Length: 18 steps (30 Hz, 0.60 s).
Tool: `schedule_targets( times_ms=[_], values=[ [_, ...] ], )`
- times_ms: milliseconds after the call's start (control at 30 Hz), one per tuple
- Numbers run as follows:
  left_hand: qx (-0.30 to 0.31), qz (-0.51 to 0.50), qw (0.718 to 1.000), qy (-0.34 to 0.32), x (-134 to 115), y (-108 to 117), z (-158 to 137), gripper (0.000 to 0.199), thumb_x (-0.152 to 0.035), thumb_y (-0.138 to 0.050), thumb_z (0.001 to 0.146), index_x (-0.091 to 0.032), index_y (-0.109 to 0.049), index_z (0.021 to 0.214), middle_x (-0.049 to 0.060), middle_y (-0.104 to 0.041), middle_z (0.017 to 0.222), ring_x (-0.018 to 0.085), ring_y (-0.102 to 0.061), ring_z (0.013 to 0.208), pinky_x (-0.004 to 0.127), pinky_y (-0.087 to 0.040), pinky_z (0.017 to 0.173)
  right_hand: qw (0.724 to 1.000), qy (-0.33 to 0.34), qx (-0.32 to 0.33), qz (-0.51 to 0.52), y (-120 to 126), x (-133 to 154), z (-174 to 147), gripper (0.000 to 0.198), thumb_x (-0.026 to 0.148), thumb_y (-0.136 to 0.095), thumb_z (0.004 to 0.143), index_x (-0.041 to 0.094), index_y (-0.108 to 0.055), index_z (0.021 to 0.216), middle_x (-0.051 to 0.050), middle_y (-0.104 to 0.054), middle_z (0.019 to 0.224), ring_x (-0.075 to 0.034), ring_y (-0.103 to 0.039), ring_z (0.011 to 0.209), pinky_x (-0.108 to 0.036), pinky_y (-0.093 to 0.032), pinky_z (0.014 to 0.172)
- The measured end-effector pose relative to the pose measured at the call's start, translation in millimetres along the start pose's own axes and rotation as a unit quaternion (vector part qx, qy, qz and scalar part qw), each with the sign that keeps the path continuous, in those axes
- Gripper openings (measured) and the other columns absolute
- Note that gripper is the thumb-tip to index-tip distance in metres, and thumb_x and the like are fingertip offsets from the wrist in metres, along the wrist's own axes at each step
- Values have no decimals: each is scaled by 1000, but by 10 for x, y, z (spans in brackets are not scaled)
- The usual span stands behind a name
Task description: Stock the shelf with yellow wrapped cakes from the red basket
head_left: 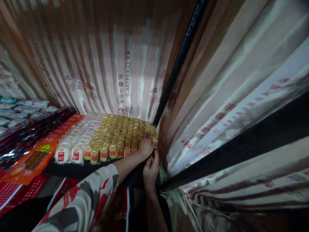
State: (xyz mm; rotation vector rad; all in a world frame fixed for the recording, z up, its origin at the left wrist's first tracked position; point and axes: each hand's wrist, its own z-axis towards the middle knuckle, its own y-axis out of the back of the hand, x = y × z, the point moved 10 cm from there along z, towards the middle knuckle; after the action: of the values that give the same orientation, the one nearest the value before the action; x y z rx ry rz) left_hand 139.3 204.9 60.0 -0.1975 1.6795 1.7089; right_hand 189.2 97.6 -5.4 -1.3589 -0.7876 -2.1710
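Small yellow-wrapped snack packs [120,149] with red labels stand in dense rows on a black surface. My left hand [146,146] reaches across to their right end. Its fingers are closed around a yellow pack [154,140] at the corner, though the fingertips are partly hidden. Just below, at the surface's front edge, is my right hand [151,170]. Its fingers are bent and pressed together close under that corner pack; whatever lies between them is hidden. White round packs [63,154] in clear wrap adjoin the yellow rows on the left.
Orange flat packages [36,158] and dark shiny packages [31,129] lie farther left, with white packets [26,109] beyond. A pleated printed curtain [140,71] hangs close behind. A black pole [180,64] rises at the right corner, and a dark bar [229,145] slants across the right curtain.
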Motion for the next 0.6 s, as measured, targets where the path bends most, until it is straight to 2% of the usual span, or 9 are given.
schedule_targets(
  times_ms=[333, 467, 600],
  values=[
    [57, 75, 996, 5, -35, -277, 191, 28, -18, -41, 89, -13, -51, 114, 15, -54, 118, 19, -62, 91, 27, -49, 73, 1000, -15, 3, -25, -40, -164, 169, 56, 21, -31, 80, 8, -39, 133, -16, -43, 136, -22, -39, 128, -42, -30, 106],
    [62, 61, 996, 5, -28, -336, 217, 29, -16, -38, 88, -12, -51, 114, 15, -58, 110, 23, -63, 87, 31, -50, 69, 999, 13, 3, -34, -87, -149, 253, 54, 18, -31, 78, 9, -45, 129, -16, -47, 133, -23, -39, 126, -44, -27, 107],
    [34, 6, 999, -5, -20, -329, 222, 35, -8, -34, 86, -12, -49, 117, 14, -61, 98, 24, -62, 85, 35, -48, 74, 999, 40, 25, -16, -164, -115, 337, 50, 19, -34, 79, 12, -49, 126, -14, -55, 124, -23, -45, 120, -43, -31, 104]
  ],
)
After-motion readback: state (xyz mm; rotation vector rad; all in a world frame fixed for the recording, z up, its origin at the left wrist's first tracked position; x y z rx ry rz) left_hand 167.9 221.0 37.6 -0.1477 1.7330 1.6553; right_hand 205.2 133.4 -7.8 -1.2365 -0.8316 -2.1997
